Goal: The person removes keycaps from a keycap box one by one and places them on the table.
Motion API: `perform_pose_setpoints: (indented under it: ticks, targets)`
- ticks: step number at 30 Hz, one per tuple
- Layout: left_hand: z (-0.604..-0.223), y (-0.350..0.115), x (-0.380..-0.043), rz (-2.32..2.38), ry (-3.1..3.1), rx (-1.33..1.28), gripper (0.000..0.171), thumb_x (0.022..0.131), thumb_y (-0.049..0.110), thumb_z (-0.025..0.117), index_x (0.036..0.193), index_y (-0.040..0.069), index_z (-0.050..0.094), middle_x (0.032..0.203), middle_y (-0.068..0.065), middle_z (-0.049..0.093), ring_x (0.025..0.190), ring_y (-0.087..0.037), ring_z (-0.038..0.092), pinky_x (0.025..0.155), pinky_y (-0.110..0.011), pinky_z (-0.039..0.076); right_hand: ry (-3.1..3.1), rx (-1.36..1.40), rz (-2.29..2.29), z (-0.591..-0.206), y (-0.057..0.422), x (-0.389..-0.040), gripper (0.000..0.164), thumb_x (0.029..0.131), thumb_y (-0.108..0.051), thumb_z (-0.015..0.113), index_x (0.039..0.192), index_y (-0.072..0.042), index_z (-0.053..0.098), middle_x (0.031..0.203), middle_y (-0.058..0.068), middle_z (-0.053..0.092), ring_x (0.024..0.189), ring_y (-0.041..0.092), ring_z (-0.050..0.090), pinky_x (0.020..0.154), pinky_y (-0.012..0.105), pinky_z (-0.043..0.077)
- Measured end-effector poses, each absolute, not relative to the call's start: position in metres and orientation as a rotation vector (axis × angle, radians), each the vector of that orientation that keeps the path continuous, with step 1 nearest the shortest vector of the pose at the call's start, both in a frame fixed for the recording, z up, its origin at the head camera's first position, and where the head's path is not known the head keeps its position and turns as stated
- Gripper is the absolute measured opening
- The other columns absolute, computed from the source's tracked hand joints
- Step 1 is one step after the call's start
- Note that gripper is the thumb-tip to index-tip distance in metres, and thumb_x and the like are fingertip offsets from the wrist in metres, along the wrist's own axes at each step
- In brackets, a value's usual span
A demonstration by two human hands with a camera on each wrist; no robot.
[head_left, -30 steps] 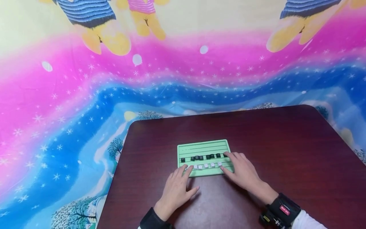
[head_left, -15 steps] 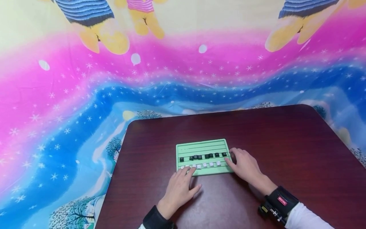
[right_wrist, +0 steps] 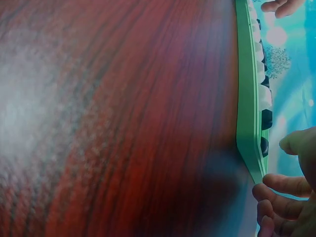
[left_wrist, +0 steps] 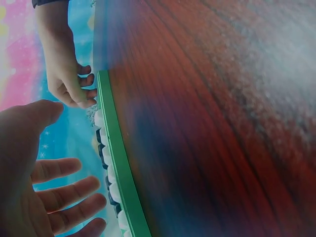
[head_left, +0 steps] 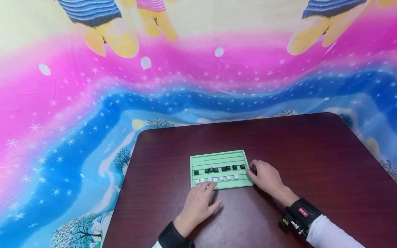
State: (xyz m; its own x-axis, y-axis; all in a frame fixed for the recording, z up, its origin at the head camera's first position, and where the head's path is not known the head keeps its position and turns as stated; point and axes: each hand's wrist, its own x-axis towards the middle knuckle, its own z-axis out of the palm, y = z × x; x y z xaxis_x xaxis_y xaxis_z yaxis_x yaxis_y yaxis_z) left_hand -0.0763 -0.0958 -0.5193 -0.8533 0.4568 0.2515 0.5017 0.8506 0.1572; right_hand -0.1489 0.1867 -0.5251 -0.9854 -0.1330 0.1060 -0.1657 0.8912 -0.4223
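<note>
A pale green tray (head_left: 221,157) with ridged rows lies on the dark red-brown table. One row holds several black keycaps (head_left: 228,168); a nearer row holds several white keycaps (head_left: 228,177). My left hand (head_left: 198,203) hovers at the tray's front edge with fingers spread, holding nothing; its fingertips overlap the front left edge in the head view. My right hand (head_left: 269,177) is beside the tray's right edge, fingers loosely bent. In the right wrist view its fingertips (right_wrist: 266,180) lie close to the tray's corner; contact cannot be made out.
The table (head_left: 294,148) extends around the tray, its far edge against a colourful printed cloth (head_left: 173,75) with snowflakes and bears. Black straps with a camera device (head_left: 299,217) sit on the wrists.
My right hand has drawn off the black row to the tray's right edge, uncovering the last black keycap. My left hand has slid slightly right and back, uncovering white keycaps at the left.
</note>
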Motion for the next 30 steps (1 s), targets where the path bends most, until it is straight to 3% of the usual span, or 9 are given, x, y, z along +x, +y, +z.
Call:
perform_pose_setpoints:
  ticks: [9,15,30]
  targets:
    - [-0.519,-0.091,-0.077,-0.299,-2.851,-0.743,0.054,0.089,0.051,0.072,0.131,0.018,0.061,0.125,-0.001,0.068,0.112,-0.018,0.066,0.09,-0.037,0.056,-3.015,0.237,0.682,-0.53,0.185,-0.152,0.023,0.091,-0.028,0.071,0.079,-0.011,0.059,0.068,-0.001,0.052,0.058,0.012,0.042,0.05,0.027,0.032]
    - [-0.519,-0.09,-0.077,-0.307,-2.854,-0.754,0.052,0.088,0.049,0.073,0.129,0.018,0.062,0.123,0.0,0.068,0.109,-0.017,0.066,0.09,-0.037,0.055,-3.028,0.224,0.702,-0.534,0.185,-0.154,0.034,0.092,-0.029,0.069,0.069,-0.015,0.048,0.06,-0.003,0.044,0.052,0.013,0.038,0.047,0.028,0.027]
    - [-0.518,-0.089,-0.078,-0.284,-2.855,-0.755,0.047,0.091,0.048,0.07,0.127,0.018,0.064,0.122,0.0,0.069,0.105,-0.017,0.066,0.087,-0.035,0.055,-3.117,0.26,0.648,-0.533,0.183,-0.163,0.039,0.092,-0.024,0.062,0.06,-0.017,0.04,0.054,-0.006,0.035,0.048,0.011,0.031,0.046,0.027,0.022]
